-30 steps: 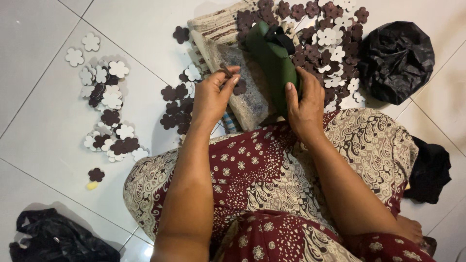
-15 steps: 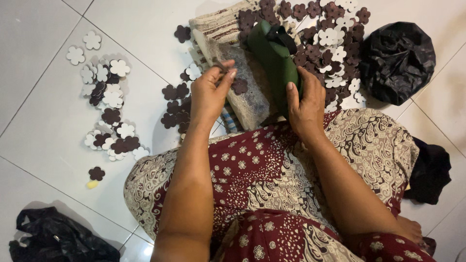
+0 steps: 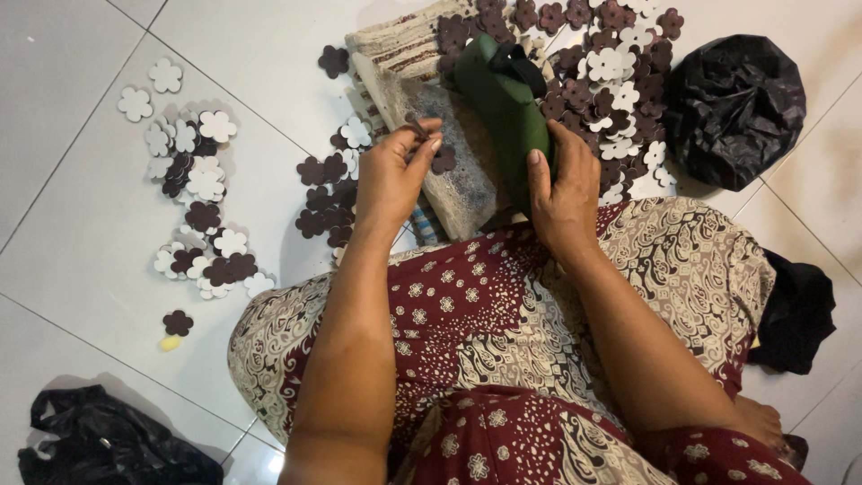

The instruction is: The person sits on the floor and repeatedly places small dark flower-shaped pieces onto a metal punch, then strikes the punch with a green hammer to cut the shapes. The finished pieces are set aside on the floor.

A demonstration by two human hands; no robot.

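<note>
Since the earlier frame the left hand (image 3: 392, 172) has lifted slightly and drawn its fingers (image 3: 422, 135) together over the worn grey block (image 3: 462, 175); they are now pinched on a small dark flower-shaped cutout (image 3: 440, 160), held just above the block's upper face. Meanwhile the right hand (image 3: 563, 193) keeps much the same place, fingers closed around the lower end of a green sandal (image 3: 503, 99) with a black strap, which leans on the block's right side and over the person's patterned skirt (image 3: 503, 314). Beyond the sandal, a dense heap of brown and white flower cutouts (image 3: 611, 63) lies on the white tiled floor (image 3: 251, 54) beside a black plastic bag (image 3: 732, 103). Along the left side of the floor a second, looser scatter of flower pieces (image 3: 202, 216) spreads out, and a few more dark ones (image 3: 323, 202) sit just left of the block. Another black bag (image 3: 99, 440) rests at the lower left corner. Judging by the piles, many pieces remain unhandled and only one is in hand, so the work looks far from finished.
</note>
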